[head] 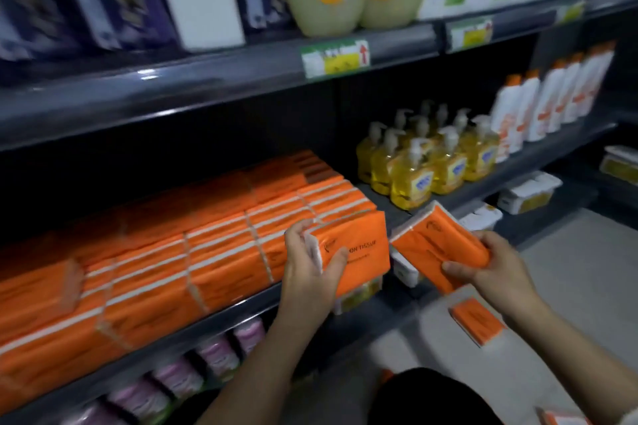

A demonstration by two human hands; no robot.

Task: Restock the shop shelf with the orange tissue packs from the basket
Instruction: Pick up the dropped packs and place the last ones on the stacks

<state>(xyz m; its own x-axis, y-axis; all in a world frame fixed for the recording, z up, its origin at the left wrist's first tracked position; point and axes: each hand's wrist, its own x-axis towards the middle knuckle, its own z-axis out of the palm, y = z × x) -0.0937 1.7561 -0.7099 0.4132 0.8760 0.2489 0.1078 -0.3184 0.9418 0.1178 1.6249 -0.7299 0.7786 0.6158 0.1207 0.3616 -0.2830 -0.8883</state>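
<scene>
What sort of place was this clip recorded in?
Most likely a shop aisle for toiletries and household goods: the shelf edge carries a price tag, identical yellow pump bottles stand in rows, and orange tissue packs are stacked in bulk.

Single head-worn view, looking forward and down, close to shelf [207,324]

Both hands grip orange tissue packs, left [312,260] at the shelf [207,324], right [497,266] beside it.
</scene>
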